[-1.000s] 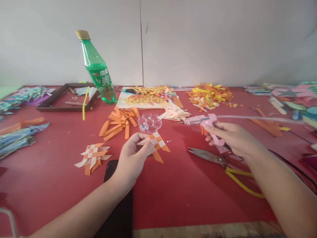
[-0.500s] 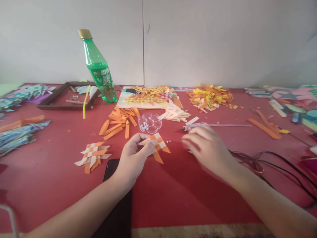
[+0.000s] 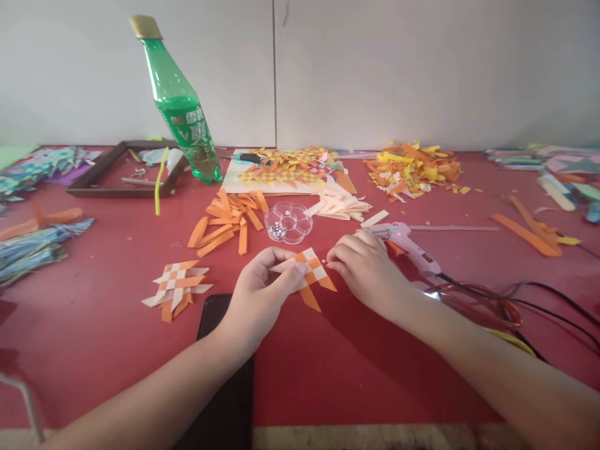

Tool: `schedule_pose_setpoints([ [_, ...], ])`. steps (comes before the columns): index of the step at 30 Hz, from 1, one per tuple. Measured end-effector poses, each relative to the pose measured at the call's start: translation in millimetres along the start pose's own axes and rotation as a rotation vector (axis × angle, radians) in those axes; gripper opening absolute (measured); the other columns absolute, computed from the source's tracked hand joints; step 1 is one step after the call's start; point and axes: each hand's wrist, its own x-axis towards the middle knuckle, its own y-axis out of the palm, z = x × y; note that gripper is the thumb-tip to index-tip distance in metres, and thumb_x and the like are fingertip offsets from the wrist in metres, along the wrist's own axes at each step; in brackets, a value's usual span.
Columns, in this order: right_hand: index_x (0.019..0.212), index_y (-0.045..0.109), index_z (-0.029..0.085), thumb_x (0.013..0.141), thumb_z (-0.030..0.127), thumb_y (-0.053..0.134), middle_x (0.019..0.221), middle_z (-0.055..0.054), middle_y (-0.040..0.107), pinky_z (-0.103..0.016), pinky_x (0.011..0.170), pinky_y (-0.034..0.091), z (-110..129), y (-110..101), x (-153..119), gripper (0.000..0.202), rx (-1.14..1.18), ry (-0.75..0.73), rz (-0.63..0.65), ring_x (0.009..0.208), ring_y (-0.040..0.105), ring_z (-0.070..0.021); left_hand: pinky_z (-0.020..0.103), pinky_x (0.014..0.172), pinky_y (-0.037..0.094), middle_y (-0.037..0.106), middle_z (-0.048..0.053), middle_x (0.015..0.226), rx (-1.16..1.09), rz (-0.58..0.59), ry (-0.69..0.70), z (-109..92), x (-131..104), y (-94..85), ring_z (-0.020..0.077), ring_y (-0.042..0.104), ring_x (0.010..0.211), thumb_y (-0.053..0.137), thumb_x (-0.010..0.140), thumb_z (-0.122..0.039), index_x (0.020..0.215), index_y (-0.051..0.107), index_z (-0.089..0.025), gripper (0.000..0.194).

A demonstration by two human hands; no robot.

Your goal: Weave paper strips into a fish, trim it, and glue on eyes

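Between the thumb and fingers of my left hand (image 3: 265, 284) is a woven paper fish (image 3: 315, 270) of orange and white strips, its loose ends pointing toward me. My right hand (image 3: 368, 265) is closed in a pinch low over the table, just right of the fish. A tiny white googly eye (image 3: 323, 261) lies by its fingertips; whatever they pinch is hidden. Beyond my hands sits a clear flower-shaped tray (image 3: 300, 232) with small googly eyes in one compartment. Another woven paper fish (image 3: 178, 284) lies to the left.
A pink glue gun (image 3: 417, 247) lies behind my right hand, its cord trailing right. Orange strips (image 3: 218, 231), white strips (image 3: 342, 203) and paper scraps (image 3: 412, 167) are piled farther back. A green bottle (image 3: 185, 119) stands by a dark frame (image 3: 77, 192). A black phone-like slab (image 3: 229, 387) lies under my left forearm.
My right hand has moved left from beside the glue gun to the googly eyes near the fish, uncovering the gun. My left hand still holds the fish. The view has shifted slightly.
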Motion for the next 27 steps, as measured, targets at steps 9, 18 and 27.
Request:
schedule_pose_setpoints([
  [9,0.089,0.057,0.024,0.091,0.016,0.057,0.083,-0.003,0.063,-0.039,0.085,0.042,22.2,-26.9,-5.9,0.008,0.15,-0.066,-0.374,0.088,0.055,-0.0211,0.022,0.07,0.054,0.068,0.0,0.073,0.134,0.036,-0.13,1.2,-4.2,3.7,0.0109,0.065,0.07,0.074,0.078,-0.031,0.079,0.06,-0.017,0.02],
  [18,0.089,0.059,0.022,0.09,0.014,0.059,0.082,-0.003,0.065,-0.039,0.083,0.045,34.7,-23.6,-8.0,0.008,0.213,-0.128,-0.322,0.082,0.055,-0.0184,0.03,0.07,0.056,0.073,0.005,0.077,0.221,0.074,-0.116,-0.7,-8.2,6.5,0.0183,0.07,0.074,0.074,0.077,-0.038,0.078,0.06,-0.018,0.025],
  [27,0.093,0.066,0.023,0.087,0.014,0.062,0.083,-0.004,0.067,-0.042,0.082,0.048,33.7,-27.4,-9.1,0.012,0.206,-0.149,-0.319,0.086,0.056,-0.0206,0.034,0.07,0.059,0.075,0.008,0.082,0.28,0.101,-0.04,0.9,-11.0,7.1,0.0206,0.072,0.073,0.07,0.08,-0.039,0.079,0.061,-0.018,0.023],
])
